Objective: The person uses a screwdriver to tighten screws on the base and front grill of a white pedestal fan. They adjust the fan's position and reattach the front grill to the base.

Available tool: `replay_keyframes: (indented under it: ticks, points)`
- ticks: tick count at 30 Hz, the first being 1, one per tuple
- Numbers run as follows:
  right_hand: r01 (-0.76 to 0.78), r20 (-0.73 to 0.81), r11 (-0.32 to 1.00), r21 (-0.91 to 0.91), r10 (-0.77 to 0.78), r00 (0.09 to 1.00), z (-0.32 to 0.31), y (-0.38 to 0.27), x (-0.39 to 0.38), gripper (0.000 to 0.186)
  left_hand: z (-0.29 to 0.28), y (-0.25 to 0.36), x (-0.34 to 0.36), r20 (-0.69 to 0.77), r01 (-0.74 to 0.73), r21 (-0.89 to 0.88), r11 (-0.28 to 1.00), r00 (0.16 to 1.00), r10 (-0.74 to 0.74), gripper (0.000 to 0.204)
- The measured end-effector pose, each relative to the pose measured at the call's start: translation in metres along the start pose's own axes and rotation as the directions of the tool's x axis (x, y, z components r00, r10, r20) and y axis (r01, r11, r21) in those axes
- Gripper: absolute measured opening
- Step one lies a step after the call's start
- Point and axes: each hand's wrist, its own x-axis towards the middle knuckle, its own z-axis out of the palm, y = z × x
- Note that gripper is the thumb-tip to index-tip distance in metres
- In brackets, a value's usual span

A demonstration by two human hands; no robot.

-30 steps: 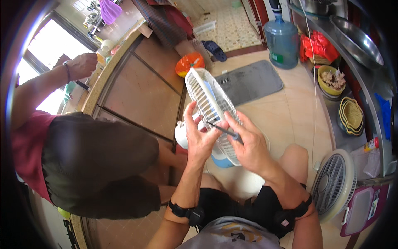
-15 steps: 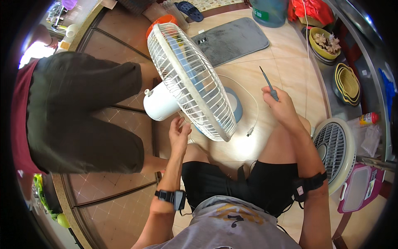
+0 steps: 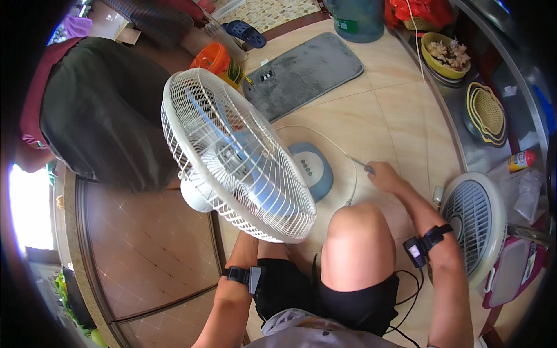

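A white electric fan [image 3: 232,155] with blue blades behind its wire cage stands tilted in front of me, its blue and white base [image 3: 316,181] on the floor. The round white motor housing [image 3: 195,196] pokes out behind the cage on the left. My left forearm [image 3: 233,293] reaches up under the cage's lower edge, and that hand is hidden behind it. My right hand [image 3: 383,176] is low over the floor, right of the base, closed around a screwdriver [image 3: 360,163] that points left. The fan's cord [image 3: 354,171] runs close by its tip.
Another person [image 3: 110,110] bends over at the left beside brown cabinets [image 3: 154,249]. A grey mat [image 3: 313,72], an orange bucket [image 3: 212,60] and a large water bottle [image 3: 360,26] lie beyond the fan. A second round fan [image 3: 473,223] stands at my right, below shelves with baskets [image 3: 487,114].
The fan's head has shifted left and down and now faces me more. My left hand has gone behind the cage. My right hand has lowered, and the other person has bent over.
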Motion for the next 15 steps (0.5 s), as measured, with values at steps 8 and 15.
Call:
replay_keyframes:
  ticks: [8,15]
  points:
    - [-0.262,-0.202,0.963,-0.069,0.244,0.948,0.104,0.021,0.057,0.018,-0.026,0.01,-0.034,0.008,0.052,-0.03,0.998,0.999,-0.052,0.062]
    - [-0.376,-0.316,0.925,-0.056,0.341,0.886,0.09,0.047,0.031,0.016,-0.041,0.017,-0.071,0.002,0.086,-0.066,0.994,0.996,-0.086,0.06]
